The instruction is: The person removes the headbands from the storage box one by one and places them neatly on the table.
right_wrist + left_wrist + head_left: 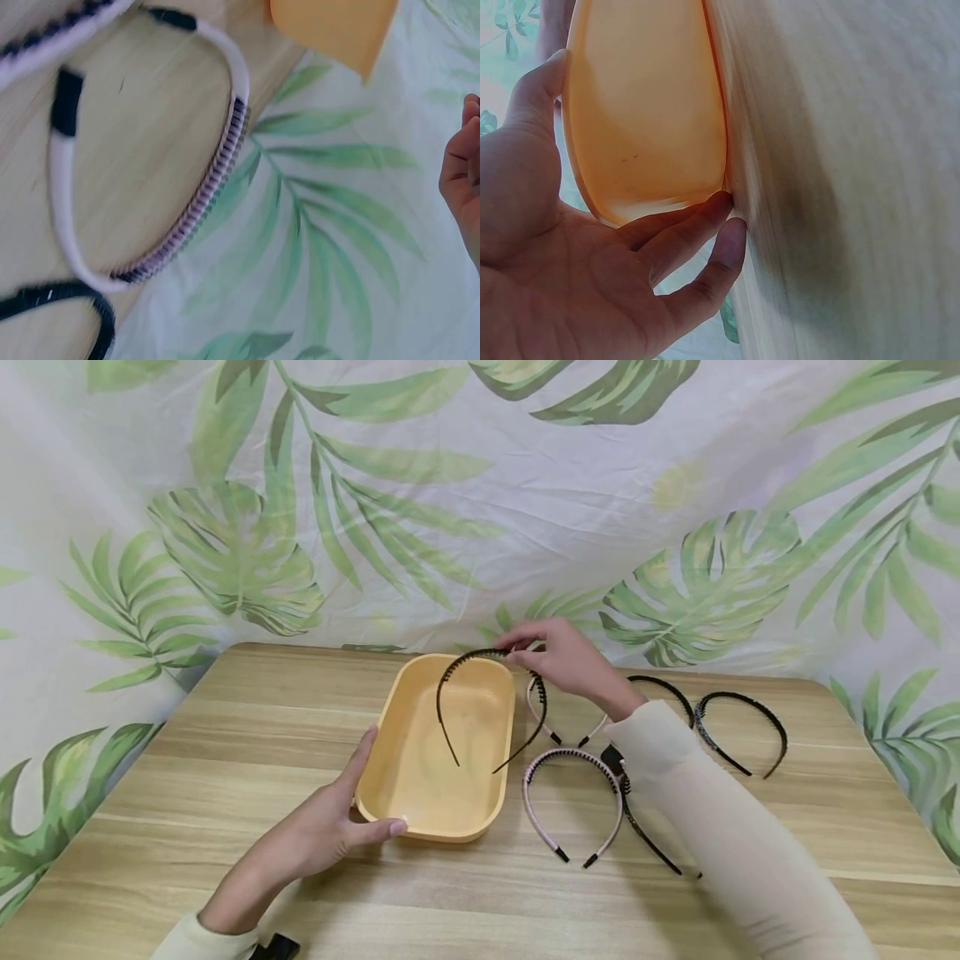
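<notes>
A yellow plastic box (375, 739) sits on the table. My left hand (318, 827) holds its near left corner, thumb at the near rim and fingers along the left wall; the left wrist view shows this hand (592, 277) against the box (645, 120). Over the box's right side, my right hand (558, 656) pinches a black toothed headband (447, 675) by the top of its arch, with both ends hanging down. In the right wrist view, only part of that hand (461, 172) appears at the edge.
Several headbands lie right of the box: a pink one (573, 751) in front, a white one (596, 728) behind it, a black one (678, 697) and a dark patterned one (738, 696). Another black one (662, 842) is partly under the right sleeve. A leaf-print cloth (420, 552) hangs behind the table.
</notes>
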Tool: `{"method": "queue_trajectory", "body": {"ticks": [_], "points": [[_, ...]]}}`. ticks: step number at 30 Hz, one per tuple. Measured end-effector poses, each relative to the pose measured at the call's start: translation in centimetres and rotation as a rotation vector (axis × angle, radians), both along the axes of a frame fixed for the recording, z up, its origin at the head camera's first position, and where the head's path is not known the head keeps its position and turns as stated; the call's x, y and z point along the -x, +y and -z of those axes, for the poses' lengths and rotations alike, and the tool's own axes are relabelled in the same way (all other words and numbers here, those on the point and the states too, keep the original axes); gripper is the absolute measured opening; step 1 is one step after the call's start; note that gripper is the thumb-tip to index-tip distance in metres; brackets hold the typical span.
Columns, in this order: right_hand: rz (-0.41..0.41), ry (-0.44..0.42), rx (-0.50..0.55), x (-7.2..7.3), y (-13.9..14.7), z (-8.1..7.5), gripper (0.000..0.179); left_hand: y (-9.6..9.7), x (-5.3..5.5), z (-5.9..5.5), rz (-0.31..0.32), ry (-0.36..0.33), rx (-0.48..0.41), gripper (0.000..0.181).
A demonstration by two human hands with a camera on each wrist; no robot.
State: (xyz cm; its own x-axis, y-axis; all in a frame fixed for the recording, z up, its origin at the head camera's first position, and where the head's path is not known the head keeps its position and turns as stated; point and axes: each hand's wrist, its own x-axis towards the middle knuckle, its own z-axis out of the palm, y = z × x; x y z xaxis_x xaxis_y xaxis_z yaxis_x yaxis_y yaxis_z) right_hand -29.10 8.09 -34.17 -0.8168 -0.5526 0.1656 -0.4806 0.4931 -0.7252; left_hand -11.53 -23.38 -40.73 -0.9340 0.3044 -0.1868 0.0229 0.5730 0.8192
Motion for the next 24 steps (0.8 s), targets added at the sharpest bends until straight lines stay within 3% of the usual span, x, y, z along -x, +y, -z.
{"method": "queue_trajectory", "body": {"ticks": [10, 24], "points": [[0.028, 0.014, -0.012, -0.6, 4.3, -0.5, 0.023, -0.1, 0.0, 0.1, 0.013, 0.004, -0.017, 0.125], [0.073, -0.010, -0.113, -3.0, 10.5, -0.9, 0.024, -0.1, 0.0, 0.2, 0.016, 0.014, -0.024, 0.123]]}}
